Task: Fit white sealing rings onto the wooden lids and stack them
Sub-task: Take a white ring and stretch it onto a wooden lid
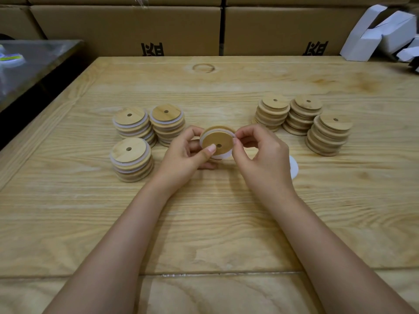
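A round wooden lid [221, 141] with a small centre hole is held tilted above the table in the middle of the view. My left hand [184, 155] grips it, thumb pressed on its face. A white sealing ring [221, 156] hangs partly around the lid's rim. My right hand [263, 155] pinches that ring at the lid's right edge. Three stacks of lids with white rings [133, 123] [167, 123] [130, 159] stand on the left. Three stacks of bare wooden lids [273, 112] [305, 114] [330, 134] stand on the right.
Loose white rings [294, 167] lie on the wooden table [204, 223] just behind my right hand. Cardboard boxes [127, 28] wall off the far edge. White folded cartons [383, 32] sit at the back right. A dark glass-topped surface [34, 64] borders the left side.
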